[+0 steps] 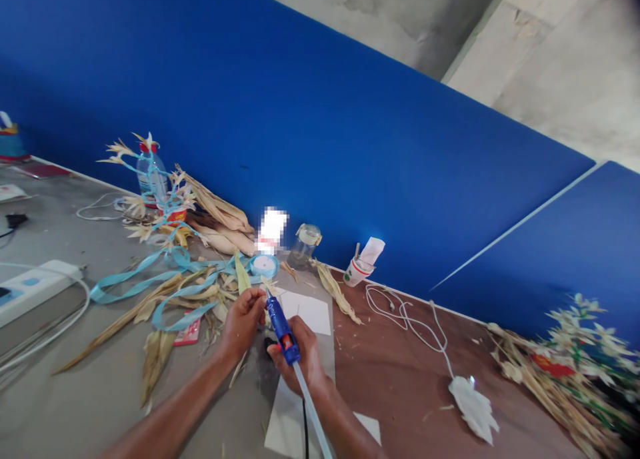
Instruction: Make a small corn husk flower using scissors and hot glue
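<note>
My right hand [306, 352] is wrapped around a blue hot glue gun [283, 329], its nozzle pointing away from me. A long white glue stick [311, 406] sticks out of the gun's back end, and a black cord [305, 426] hangs below. Beside the nozzle, my left hand [245, 319] is closed in a pinch; what its fingertips hold is too small to make out. A pale piece of corn husk [269, 286] shows right at the nozzle tip. White paper [313, 310] lies under and behind the gun.
Light-blue ribbon [125, 282] and dried husks [155, 359] spread leftward, near a ribbon roll [264, 266]. Husk flowers stand by a plastic bottle [153, 176]. Behind are a glass jar [305, 246] and a paper cup [356, 272]. A power strip [43, 286] is left; a white cable [400, 316] lies right.
</note>
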Motion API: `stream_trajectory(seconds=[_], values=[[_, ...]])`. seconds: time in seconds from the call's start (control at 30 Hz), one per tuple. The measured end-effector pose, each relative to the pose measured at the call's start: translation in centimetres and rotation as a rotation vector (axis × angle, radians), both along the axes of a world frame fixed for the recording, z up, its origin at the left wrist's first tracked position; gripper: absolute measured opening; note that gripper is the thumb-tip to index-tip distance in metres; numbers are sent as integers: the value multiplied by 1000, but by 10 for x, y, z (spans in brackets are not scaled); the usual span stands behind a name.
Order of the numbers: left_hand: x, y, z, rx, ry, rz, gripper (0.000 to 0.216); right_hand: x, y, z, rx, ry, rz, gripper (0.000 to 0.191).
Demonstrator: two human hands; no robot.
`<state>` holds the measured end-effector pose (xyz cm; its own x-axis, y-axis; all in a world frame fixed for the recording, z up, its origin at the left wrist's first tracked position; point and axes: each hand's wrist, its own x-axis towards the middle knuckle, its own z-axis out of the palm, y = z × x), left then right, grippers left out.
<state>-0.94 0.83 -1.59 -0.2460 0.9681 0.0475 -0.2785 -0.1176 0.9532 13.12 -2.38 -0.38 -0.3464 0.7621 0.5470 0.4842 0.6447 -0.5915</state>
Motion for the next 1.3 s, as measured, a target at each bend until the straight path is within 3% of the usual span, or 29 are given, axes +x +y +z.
stream_trajectory(seconds=[1.3], values=[[-1, 1, -1, 16, 19, 11, 25, 1, -1, -9, 17, -105, -119, 28]])
